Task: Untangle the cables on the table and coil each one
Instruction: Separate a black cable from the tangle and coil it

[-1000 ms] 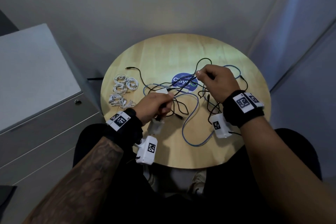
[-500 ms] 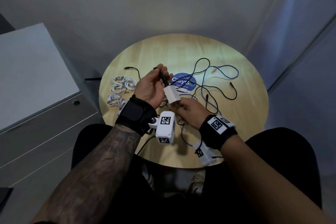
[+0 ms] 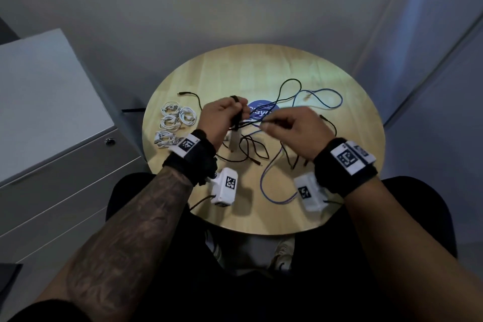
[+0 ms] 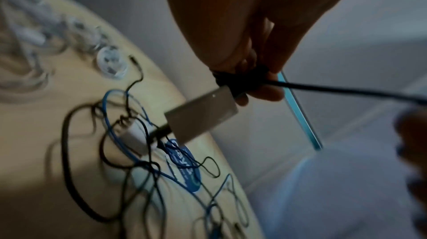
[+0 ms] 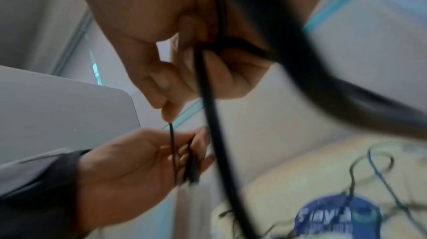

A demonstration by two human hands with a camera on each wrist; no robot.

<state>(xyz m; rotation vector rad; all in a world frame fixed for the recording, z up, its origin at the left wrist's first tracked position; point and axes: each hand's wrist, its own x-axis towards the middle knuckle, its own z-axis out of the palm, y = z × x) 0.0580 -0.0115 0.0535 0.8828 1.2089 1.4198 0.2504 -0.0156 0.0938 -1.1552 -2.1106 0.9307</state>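
My forearms are reaching out over the near edge of the round wooden bench (image 3: 339, 91), each wrist wearing a black band with a white camera box hanging under it. Just past them, my left hand (image 3: 222, 119) is curling its fingers (image 4: 265, 93) around a small bundle of black cable (image 3: 236, 117), with a white charger block (image 4: 202, 115) dangling below the grip, above the bench. My right hand (image 3: 292, 131) is pinching the same black cable between thumb and fingertips (image 5: 168, 109), the strand running taut across the short gap between my two hands. Under both hands, more black cable is lying in loose, crossing loops on the bench, mixed in with a blue cable (image 3: 271, 175) that is sweeping from the near right side toward the far right. A second white plug (image 4: 136, 137) is sitting inside that tangle. Beyond my hands a round blue sticker (image 3: 262, 112) is showing on the benchtop, with cables crossing over it. Off to the far left, four coiled white cables (image 3: 175, 123) are lying close together, well apart from the tangle. Left of the bench a grey drawer cabinet (image 3: 52, 123) is standing.
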